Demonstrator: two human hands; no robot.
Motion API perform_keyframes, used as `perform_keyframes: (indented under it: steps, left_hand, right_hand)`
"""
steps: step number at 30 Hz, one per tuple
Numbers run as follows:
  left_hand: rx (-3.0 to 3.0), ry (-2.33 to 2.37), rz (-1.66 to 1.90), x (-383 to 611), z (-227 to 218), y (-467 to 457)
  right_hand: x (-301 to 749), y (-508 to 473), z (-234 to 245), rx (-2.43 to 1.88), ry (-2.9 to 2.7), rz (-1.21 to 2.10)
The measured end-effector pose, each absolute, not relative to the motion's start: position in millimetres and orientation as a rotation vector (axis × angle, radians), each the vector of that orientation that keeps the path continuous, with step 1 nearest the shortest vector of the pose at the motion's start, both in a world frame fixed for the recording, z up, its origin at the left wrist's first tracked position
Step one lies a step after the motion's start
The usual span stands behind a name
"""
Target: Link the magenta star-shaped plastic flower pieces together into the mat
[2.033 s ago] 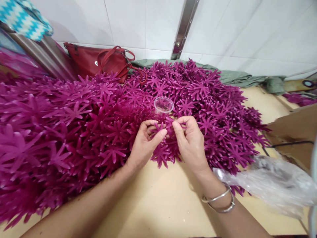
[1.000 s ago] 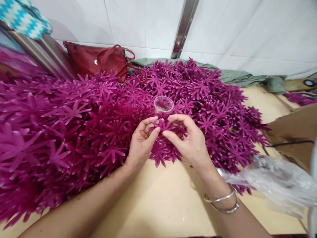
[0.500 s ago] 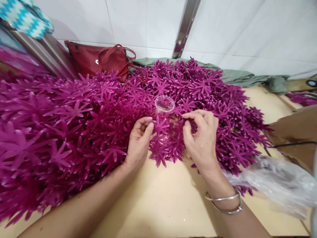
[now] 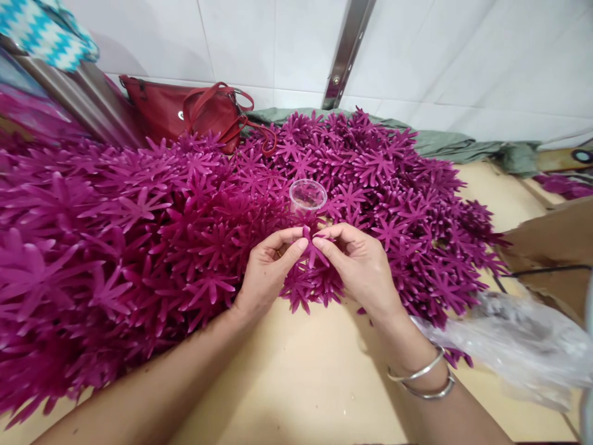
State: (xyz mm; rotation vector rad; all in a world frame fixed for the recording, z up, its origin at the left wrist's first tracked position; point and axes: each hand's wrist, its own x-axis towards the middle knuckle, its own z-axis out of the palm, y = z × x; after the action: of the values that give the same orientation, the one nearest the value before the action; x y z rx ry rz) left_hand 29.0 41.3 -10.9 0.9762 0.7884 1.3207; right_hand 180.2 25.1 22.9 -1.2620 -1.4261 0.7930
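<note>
Between my two hands is a purple artificial flower [image 4: 315,252] with narrow petals. My left hand [image 4: 272,262] pinches it from the left with thumb and forefinger. From the right, my right hand [image 4: 364,266] pinches its petals the same way, the fingertips of both hands almost meeting. Just beyond the fingers stands a small clear plastic cup [image 4: 307,195]; what it holds, I cannot make out. Several more purple flowers [image 4: 300,290] lie on the tabletop right below my hands.
Heaps of purple flowers [image 4: 92,247] spread left, and another heap [image 4: 370,161] lies behind and right. A red handbag [image 4: 162,108] rests by the tiled wall. At right are a clear plastic bag [image 4: 519,346] and a cardboard box [image 4: 551,253]. Bare tabletop [image 4: 296,371] shows in front.
My right hand has moved left to the flower and now pinches it too. The flower's petals, spread flat before, are now drawn together between my fingertips. The cup has stayed in place.
</note>
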Motion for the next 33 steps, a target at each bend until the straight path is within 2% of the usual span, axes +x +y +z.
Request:
perform_keyframes:
  steps: [9,15,19,28,33]
  left_hand:
    - [0.957,0.748,1.272,30.0,-6.4,40.7]
    - [0.885,0.746,1.328,29.3,-7.0,39.5]
    - [0.853,0.791,1.443,29.7,-10.3,41.7]
    - [0.761,0.758,1.385,29.0,-14.1,43.6]
    - [0.708,0.711,1.39,29.4,-7.7,42.1]
  right_hand:
    - [181.4,25.1,21.4,-1.168,-1.701,0.439]
    - [178.7,23.6,26.0,-1.225,-1.462,0.382]
    - [184.8,25.9,26.2,-1.22,-1.285,0.452]
    - [186.3,36.1,9.9,-1.111,-1.014,0.757]
    - [190.5,36.1,11.4,-1.114,-1.025,0.788]
